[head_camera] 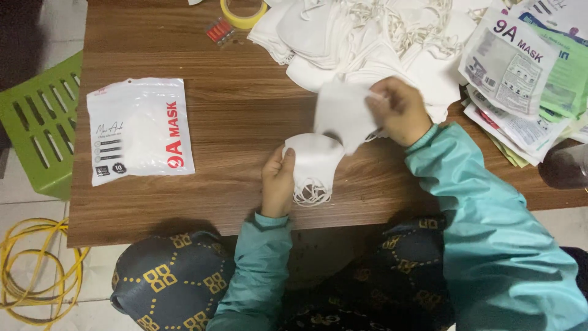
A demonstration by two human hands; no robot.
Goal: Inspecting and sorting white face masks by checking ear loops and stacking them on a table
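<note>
L hand (278, 184) closed on small stack of folded white masks (313, 160), thumb on top, fingers under; stack sits near middle of table's near edge, long axis running roughly L-R, ear loops (311, 195) dangling off its near side toward the person. R hand (401, 111) pinches a single white mask (344, 113) by its R end, fingers curled tight; that mask hangs tilted, lower corner overlapping the stack, long axis approx. far-to-near. Both forearms in teal sleeves (484, 208), L coming straight up from near edge, R angled in from near-R corner, wrist bent inward.

Beyond R hand: loose pile of white masks (367, 37) along far edge. Printed mask packets (520, 73) fanned at R edge. Sealed white packet (139, 130) lies flat near L edge, well apart. Yellow tape roll (244, 12) at far edge. Green plastic chair (40, 122) and yellow cable (37, 270) off table, L side.
</note>
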